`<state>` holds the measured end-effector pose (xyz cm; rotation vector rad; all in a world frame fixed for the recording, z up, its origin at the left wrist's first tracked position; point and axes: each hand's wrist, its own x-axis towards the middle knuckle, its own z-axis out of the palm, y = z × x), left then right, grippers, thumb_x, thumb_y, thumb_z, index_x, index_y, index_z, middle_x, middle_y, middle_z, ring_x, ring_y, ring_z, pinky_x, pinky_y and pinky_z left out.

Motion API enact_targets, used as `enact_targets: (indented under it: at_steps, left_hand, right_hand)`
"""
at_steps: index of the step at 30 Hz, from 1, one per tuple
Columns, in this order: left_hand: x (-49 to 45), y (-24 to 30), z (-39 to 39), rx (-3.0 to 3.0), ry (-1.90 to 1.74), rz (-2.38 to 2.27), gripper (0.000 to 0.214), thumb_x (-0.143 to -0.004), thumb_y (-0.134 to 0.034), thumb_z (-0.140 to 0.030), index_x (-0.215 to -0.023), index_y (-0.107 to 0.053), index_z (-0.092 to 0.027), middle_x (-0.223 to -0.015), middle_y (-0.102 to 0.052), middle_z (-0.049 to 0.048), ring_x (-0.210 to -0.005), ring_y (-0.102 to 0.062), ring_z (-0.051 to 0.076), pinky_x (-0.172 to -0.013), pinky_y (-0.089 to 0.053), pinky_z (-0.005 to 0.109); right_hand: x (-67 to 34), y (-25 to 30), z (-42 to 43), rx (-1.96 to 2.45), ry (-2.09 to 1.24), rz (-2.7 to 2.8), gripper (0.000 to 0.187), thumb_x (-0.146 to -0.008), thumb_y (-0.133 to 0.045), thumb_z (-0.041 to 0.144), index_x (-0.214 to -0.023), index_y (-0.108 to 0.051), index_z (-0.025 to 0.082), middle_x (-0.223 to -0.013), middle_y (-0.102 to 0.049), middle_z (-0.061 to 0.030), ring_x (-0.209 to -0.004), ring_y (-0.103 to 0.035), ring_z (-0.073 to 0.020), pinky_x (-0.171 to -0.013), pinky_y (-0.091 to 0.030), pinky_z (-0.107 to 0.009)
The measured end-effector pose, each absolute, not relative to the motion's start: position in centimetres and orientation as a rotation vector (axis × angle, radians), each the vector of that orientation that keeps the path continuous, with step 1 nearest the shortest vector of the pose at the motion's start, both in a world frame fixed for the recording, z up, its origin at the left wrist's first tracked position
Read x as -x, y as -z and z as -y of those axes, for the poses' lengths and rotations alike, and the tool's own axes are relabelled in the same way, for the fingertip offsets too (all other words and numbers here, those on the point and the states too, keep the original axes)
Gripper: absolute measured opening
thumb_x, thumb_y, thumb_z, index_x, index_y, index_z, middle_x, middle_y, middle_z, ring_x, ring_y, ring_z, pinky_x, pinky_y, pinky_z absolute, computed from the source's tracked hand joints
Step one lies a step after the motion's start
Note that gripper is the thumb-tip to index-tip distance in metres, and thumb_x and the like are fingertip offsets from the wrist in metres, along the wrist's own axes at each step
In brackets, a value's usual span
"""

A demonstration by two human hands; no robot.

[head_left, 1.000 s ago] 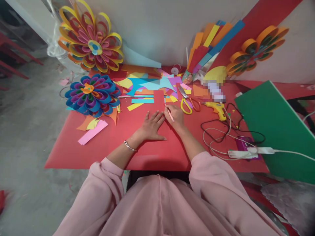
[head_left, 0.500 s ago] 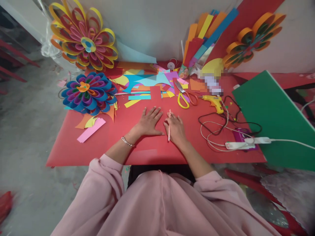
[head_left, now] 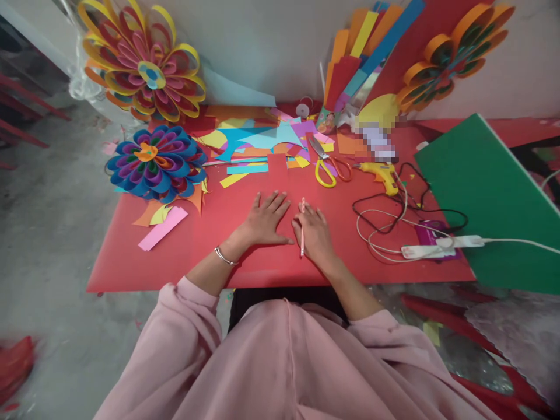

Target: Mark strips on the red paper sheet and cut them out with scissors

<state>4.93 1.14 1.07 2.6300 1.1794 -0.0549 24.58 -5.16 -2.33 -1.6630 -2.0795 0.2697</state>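
My left hand lies flat on the red tabletop, its fingers spread and its thumb pointing right. Beside it, my right hand is closed around a thin pink pencil, which runs roughly away from me along the inner side of the hand. Just beyond the hands sits a red paper strip. Scissors with one yellow and one red handle lie past my right hand. Farther right is a yellow glue gun.
A blue and purple paper flower and pink strips are at left. Paper scraps cover the back. Cables and a white power strip lie at right by a green board. A larger paper flower stands behind.
The camera view has shifted slightly. Both hands stay in nearly the same place, the left flat and the right still holding the pencil.
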Motion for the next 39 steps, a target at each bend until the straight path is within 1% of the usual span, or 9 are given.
enact_targets:
  at_steps: [6,11,14,18,24,29,33,39]
  left_hand:
    - [-4.4,-1.0,-1.4,-2.635,0.074,-1.170,0.124,-0.079,-0.070,-0.089,-0.174,-0.031,-0.019,-0.182,-0.020,0.0141,-0.170,-0.016,0.042,-0.135,-0.005,0.069]
    - [-3.5,-0.6,-1.9,-2.645,0.019,-1.149,0.124,-0.079,-0.068,-0.091,-0.175,-0.029,-0.022,-0.182,-0.021,0.0145,-0.170,-0.015,0.042,-0.135,-0.003,0.069]
    - [-3.0,-0.2,-2.0,-2.655,-0.009,-1.133,0.124,-0.079,-0.066,-0.093,-0.175,-0.029,-0.022,-0.182,-0.022,0.0154,-0.170,-0.015,0.042,-0.135,-0.001,0.067]
    - [-2.7,0.5,-1.7,-2.696,-0.087,-1.112,0.124,-0.081,-0.060,-0.095,-0.174,-0.031,-0.018,-0.182,-0.022,0.0189,-0.170,-0.016,0.041,-0.136,-0.001,0.065]
    - [-2.4,0.8,-1.6,-2.716,-0.172,-1.072,0.123,-0.083,-0.056,-0.097,-0.171,-0.037,-0.013,-0.177,-0.032,0.0241,-0.169,-0.019,0.043,-0.135,-0.001,0.067]
    - [-2.2,0.5,-1.6,-2.721,-0.162,-1.047,0.115,-0.086,-0.058,-0.093,-0.168,-0.042,-0.014,-0.177,-0.034,0.0233,-0.170,-0.017,0.041,-0.135,-0.003,0.066]
    - [-2.2,0.0,-1.4,-2.711,-0.140,-1.057,0.113,-0.088,-0.060,-0.089,-0.168,-0.042,-0.012,-0.177,-0.033,0.0250,-0.169,-0.021,0.041,-0.135,-0.006,0.066]
    - [-1.8,-0.8,-0.9,-2.686,-0.096,-1.090,0.108,-0.089,-0.062,-0.085,-0.169,-0.042,-0.016,-0.178,-0.031,0.0238,-0.167,-0.026,0.044,-0.134,-0.009,0.069]
  right_hand:
    - [-24.5,2.0,5.3,1.666,-0.270,2.059,0.022,-0.109,-0.053,0.030,-0.109,-0.072,0.019,-0.153,-0.065,-0.0224,-0.150,-0.056,-0.0356,-0.124,-0.042,-0.061]
    - [-24.4,2.2,5.3,1.640,-0.256,2.036,0.023,-0.109,-0.056,0.036,-0.109,-0.072,0.020,-0.151,-0.067,-0.0216,-0.150,-0.056,-0.0346,-0.124,-0.042,-0.061]
    - [-24.4,2.5,5.3,1.644,-0.258,2.028,0.023,-0.109,-0.056,0.036,-0.110,-0.072,0.020,-0.152,-0.067,-0.0219,-0.151,-0.056,-0.0339,-0.124,-0.042,-0.061]
    - [-24.4,2.7,5.2,1.655,-0.252,2.028,0.022,-0.108,-0.057,0.036,-0.111,-0.072,0.020,-0.151,-0.067,-0.0211,-0.151,-0.056,-0.0338,-0.124,-0.042,-0.061]
    - [-24.4,2.4,5.3,1.658,-0.243,2.035,0.021,-0.108,-0.057,0.034,-0.110,-0.072,0.019,-0.152,-0.066,-0.0215,-0.151,-0.056,-0.0344,-0.124,-0.042,-0.061]
    - [-24.4,2.3,5.3,1.663,-0.255,2.033,0.022,-0.109,-0.055,0.035,-0.109,-0.072,0.020,-0.151,-0.068,-0.0205,-0.150,-0.057,-0.0341,-0.123,-0.042,-0.063]
    - [-24.4,2.3,5.3,1.669,-0.264,2.033,0.022,-0.109,-0.056,0.034,-0.109,-0.072,0.020,-0.150,-0.068,-0.0213,-0.150,-0.057,-0.0346,-0.124,-0.042,-0.062]
    - [-24.4,2.0,5.4,1.672,-0.282,2.035,0.024,-0.108,-0.056,0.037,-0.113,-0.072,0.020,-0.152,-0.066,-0.0205,-0.152,-0.054,-0.0344,-0.125,-0.041,-0.062]
